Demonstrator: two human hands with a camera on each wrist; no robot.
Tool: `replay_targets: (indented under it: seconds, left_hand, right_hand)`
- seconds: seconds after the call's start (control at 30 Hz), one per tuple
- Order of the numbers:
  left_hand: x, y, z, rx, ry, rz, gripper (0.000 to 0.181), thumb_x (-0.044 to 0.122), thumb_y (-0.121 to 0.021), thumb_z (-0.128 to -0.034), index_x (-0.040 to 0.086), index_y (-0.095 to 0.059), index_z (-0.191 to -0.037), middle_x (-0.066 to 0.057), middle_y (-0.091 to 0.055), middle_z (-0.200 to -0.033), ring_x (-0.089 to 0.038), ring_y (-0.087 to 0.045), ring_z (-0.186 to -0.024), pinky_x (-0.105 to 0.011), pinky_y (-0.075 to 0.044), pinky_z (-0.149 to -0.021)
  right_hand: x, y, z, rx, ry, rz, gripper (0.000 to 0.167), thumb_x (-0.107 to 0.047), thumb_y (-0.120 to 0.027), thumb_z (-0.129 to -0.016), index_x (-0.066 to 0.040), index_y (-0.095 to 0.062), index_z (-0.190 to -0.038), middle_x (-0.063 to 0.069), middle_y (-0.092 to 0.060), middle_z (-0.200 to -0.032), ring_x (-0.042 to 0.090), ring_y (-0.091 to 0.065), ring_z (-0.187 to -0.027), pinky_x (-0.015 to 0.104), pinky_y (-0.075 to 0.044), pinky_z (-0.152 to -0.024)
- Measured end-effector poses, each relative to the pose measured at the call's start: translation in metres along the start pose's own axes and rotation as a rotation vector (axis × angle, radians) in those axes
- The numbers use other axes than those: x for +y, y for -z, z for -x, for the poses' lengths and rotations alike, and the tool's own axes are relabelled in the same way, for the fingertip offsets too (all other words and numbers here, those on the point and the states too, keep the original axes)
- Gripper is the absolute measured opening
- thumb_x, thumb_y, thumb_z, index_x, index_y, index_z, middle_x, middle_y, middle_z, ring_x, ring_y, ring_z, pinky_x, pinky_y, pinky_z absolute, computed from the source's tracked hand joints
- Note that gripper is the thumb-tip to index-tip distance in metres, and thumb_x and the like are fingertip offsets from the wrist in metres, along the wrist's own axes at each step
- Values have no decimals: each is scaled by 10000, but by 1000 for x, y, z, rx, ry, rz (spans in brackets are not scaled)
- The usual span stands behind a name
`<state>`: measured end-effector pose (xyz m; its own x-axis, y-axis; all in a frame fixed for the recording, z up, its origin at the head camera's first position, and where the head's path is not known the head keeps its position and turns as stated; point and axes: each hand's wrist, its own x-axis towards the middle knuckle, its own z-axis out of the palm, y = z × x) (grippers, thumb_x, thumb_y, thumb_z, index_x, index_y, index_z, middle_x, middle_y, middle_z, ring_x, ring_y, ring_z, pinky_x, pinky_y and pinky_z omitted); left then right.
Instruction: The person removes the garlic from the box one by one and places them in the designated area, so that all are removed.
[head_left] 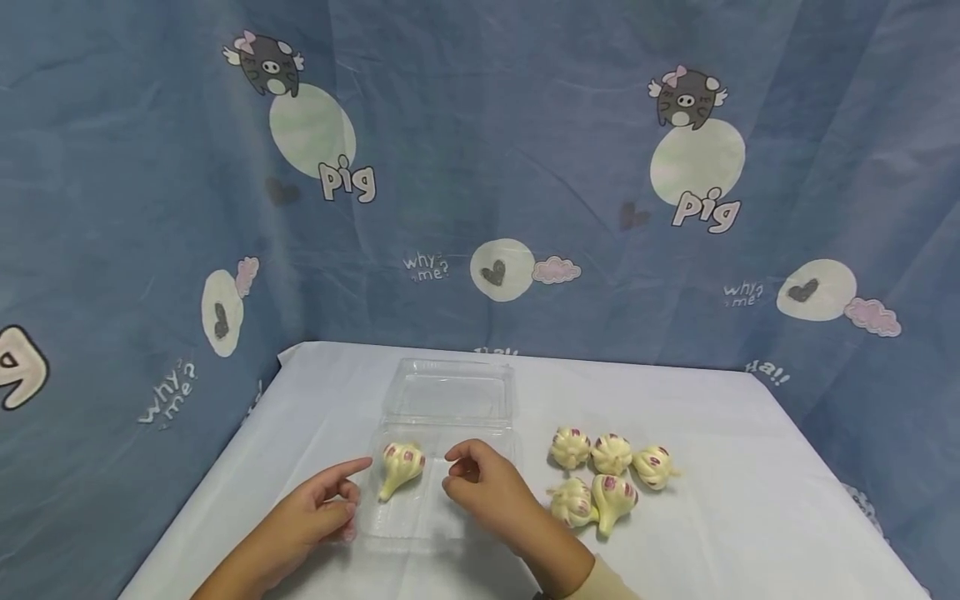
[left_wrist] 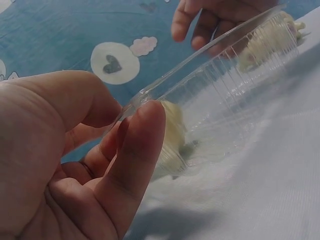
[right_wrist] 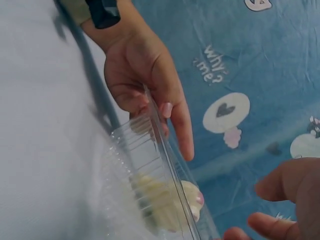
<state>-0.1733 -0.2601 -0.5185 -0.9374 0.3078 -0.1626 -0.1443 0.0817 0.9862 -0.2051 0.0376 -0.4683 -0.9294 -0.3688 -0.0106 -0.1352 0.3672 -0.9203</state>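
Observation:
A clear plastic clamshell container point(head_left: 427, 525) lies on the table with its lid point(head_left: 452, 396) folded back, away from me. In its left half rests one garlic bulb point(head_left: 405, 463), cream with purplish patches, its stem pointing toward me. At the container's left edge, my left hand point(head_left: 311, 507) pinches the rim between thumb and fingers, the index finger stretched out; the left wrist view shows the plastic rim point(left_wrist: 220, 52) running to the fingertips. Over the container's right half hovers my right hand point(head_left: 491, 492), holding nothing, its fingers loosely bent and apart from the thumb.
Several more garlic bulbs point(head_left: 611, 455) lie grouped to the right of the container, in two rough rows. A white cloth covers the table point(head_left: 720, 533). Behind and to the left hangs a blue curtain point(head_left: 465, 167) printed with pigs and lettering.

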Motion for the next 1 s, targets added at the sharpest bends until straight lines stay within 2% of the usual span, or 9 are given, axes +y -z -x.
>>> replay_targets:
  seconds: [0.1,0.23,0.4,0.5,0.7,0.93,1.0]
  left_hand:
    - [1,0,2,-3,1,3,726,72,-617,-1027,-31,-229,-1633,-86,-494,-1084,-144,-596,-820,-319,-602,-755]
    - [2,-1,2,-1,-3,4,721,76,-618,-1030,-30,-234,-1631,-90,-498,-1080,-143,-601,-815,-320,-601,-748]
    - [3,-2,2,-10,-6,3,716,76,-611,-1035,-34,-230,-1631,-83,-497,-1080,-134,-601,-808,-318,-602,-744]
    - [3,-2,3,-16,-9,2,718,75,-612,-1034,-38,-227,-1630,-80,-494,-1079,-130,-596,-809,-320,-601,-744]
    - [4,-2,4,-28,-22,-1,713,71,-600,-1038,-47,-219,-1628,-73,-495,-1078,-121,-593,-813,-317,-601,-747]
    - [2,-1,4,-36,-28,6,696,76,-596,-1045,-38,-232,-1627,-71,-495,-1082,-119,-596,-807,-320,-598,-745]
    - [2,0,4,-31,-33,5,690,78,-601,-1044,-32,-246,-1625,-71,-499,-1081,-122,-597,-806,-322,-598,-744]
  right_hand:
    - [-2,-5,-4,-28,9,47,336,-212,-734,-902,-160,-655,-1225,82,-658,-1143,177,-650,-1035,377,-552,-819]
    - [-4,-13,-9,-49,32,173,440,-235,-759,-884,-138,-630,-1294,95,-640,-1188,232,-640,-1082,438,-552,-885]
    - [-6,-26,-12,-58,41,284,547,-286,-792,-858,-138,-606,-1351,94,-628,-1218,249,-629,-1104,462,-549,-893]
    - [-7,-32,-12,-61,31,297,584,-300,-804,-848,-153,-593,-1372,112,-621,-1249,245,-624,-1108,476,-557,-882]
    - [-10,-40,-15,-75,14,292,675,-314,-826,-837,-146,-555,-1431,159,-580,-1324,267,-609,-1163,522,-540,-969]
    - [-9,-49,-22,-82,21,266,727,-309,-841,-814,-195,-539,-1465,143,-574,-1325,265,-598,-1171,491,-533,-965]
    - [-8,-50,-23,-91,18,260,762,-294,-840,-815,-198,-519,-1500,153,-571,-1375,283,-585,-1240,496,-526,-992]
